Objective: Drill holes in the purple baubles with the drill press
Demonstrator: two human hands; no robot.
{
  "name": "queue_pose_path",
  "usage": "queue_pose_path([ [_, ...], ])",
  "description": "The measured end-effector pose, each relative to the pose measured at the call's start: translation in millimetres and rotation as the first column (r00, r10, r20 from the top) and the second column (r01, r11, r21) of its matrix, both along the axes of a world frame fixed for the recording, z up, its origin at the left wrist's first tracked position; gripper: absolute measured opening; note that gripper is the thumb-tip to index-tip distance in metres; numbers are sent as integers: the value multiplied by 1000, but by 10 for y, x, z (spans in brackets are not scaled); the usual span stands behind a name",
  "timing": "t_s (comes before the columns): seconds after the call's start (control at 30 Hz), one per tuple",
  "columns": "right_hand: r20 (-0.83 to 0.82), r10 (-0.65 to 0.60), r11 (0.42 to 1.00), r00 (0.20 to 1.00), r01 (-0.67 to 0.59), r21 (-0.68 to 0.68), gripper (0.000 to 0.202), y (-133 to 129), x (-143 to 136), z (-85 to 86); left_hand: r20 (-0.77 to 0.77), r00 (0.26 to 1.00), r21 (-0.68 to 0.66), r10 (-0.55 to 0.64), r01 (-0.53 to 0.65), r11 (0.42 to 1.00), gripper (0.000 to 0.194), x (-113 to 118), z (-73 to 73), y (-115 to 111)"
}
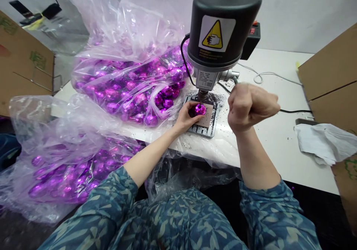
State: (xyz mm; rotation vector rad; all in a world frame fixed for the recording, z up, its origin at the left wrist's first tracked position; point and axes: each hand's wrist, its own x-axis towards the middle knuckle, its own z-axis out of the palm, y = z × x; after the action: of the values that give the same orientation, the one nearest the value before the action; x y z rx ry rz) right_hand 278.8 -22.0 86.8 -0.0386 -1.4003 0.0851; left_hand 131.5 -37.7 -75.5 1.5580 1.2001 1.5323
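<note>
My left hand [187, 117] pinches a shiny purple faceted ball [200, 109] between thumb and fingers. A dark hole or mark shows on top of the ball, which rests on a brown pad [205, 121] over the metal base plate [214, 125] of a bench drill press [216, 34]. Just above the ball is the press's chuck [202, 94]; the bit's tip is too small to make out. My right hand [245, 106] is closed in a fist around the feed lever at the press's right side, with most of the lever hidden inside it.
A clear bag of purple balls [119, 90] lies left of the press, and another bag [72, 175] sits lower left. Dark shavings litter the white table [267, 138]. Cardboard boxes [331, 64] flank both sides. A white cloth [325, 140] and cables lie right.
</note>
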Motion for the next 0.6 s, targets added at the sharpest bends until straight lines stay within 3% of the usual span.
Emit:
queue_pose_path([
  [0.27,40,-68,980,997,60,188,46,115,32,-158,10,1000,5,19,-19,1000,58,8,-52,11],
  [0.6,152,-9,955,988,-36,294,43,205,97,-237,23,1000,-3,13,-13,1000,60,19,-32,-3],
])
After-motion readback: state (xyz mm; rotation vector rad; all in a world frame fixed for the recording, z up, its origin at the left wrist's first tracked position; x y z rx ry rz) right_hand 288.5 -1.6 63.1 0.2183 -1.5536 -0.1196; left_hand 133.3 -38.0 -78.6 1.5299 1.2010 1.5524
